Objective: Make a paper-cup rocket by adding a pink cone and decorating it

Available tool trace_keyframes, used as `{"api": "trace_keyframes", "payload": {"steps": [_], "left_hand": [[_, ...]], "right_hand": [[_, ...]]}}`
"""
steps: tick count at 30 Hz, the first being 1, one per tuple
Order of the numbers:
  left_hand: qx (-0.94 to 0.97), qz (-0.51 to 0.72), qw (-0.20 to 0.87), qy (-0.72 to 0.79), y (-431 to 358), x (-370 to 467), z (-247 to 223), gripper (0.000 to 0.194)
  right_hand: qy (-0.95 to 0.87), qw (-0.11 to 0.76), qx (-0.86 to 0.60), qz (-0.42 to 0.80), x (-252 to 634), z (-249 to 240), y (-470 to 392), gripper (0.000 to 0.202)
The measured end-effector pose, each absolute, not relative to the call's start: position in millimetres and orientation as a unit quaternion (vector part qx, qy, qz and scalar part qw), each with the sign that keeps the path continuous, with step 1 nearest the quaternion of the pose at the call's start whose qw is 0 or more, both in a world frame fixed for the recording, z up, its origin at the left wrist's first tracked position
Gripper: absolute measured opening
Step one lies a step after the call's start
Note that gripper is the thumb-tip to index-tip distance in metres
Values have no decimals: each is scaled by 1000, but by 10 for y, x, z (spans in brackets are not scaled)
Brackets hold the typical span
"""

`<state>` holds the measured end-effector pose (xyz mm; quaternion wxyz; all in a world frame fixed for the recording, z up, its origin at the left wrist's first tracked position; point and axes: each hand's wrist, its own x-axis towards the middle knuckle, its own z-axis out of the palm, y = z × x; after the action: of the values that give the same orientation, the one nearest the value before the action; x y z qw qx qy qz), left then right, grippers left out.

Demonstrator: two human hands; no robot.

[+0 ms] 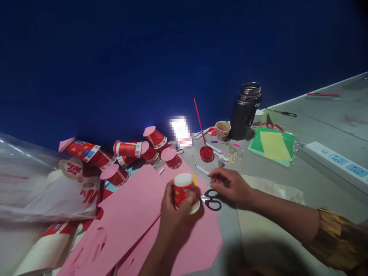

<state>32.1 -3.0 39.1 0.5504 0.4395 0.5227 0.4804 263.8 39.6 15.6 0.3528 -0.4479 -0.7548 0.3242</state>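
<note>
My left hand (178,201) is wrapped round a red paper cup (184,191), held with its white base up and its rim down. A bit of yellow (195,179) shows at the cup's right side. To the right, my right hand (225,184) has its fingers curled at the end of a white marker (202,170), its dark tip pointing away to the left. Between the two hands lie black-handled scissors (212,200), their blades partly hidden by the cup. Large pink paper sheets (138,214) spread beneath my left hand.
Several red cups with pink paper discs (170,155) lie at the back left, near a plastic bag (71,191). Behind my hands stand a red paint pot (206,154), a small cup (222,131) and a dark flask (244,111). Green sheets (255,140) and a power strip (336,157) lie right.
</note>
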Motion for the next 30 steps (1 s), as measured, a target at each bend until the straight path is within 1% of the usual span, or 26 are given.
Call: {"api": "trace_keyframes", "payload": {"steps": [1, 2, 5, 7, 12, 15, 19, 22, 24, 30], "left_hand": [[367, 512, 611, 479, 20, 273, 401, 50], [299, 537, 653, 441, 67, 223, 401, 47], [165, 545, 730, 378, 164, 104, 360, 46], [144, 542, 747, 356, 188, 69, 315, 50], [164, 546, 761, 311, 210, 48, 189, 64], [156, 532, 781, 288, 230, 13, 143, 67], [158, 511, 800, 271, 236, -13, 150, 75], [165, 512, 799, 268, 227, -2, 149, 80], [164, 513, 799, 268, 227, 4, 129, 78], [142, 505, 809, 265, 238, -7, 116, 60]], "right_hand": [[-770, 324, -483, 263, 2660, 139, 437, 17], [-779, 300, -503, 224, 2682, 122, 477, 15], [-793, 257, -522, 181, 2719, 74, 556, 12], [-799, 229, -531, 166, 2720, 48, 567, 13], [-796, 166, -566, 138, 2701, 39, 569, 22], [-794, 136, -578, 132, 2695, 55, 584, 26], [-795, 111, -582, 133, 2672, 48, 590, 23], [-790, 117, -587, 137, 2653, 29, 589, 15], [-784, 137, -588, 144, 2650, 27, 588, 13], [-762, 250, -557, 214, 2692, 64, 562, 21]]}}
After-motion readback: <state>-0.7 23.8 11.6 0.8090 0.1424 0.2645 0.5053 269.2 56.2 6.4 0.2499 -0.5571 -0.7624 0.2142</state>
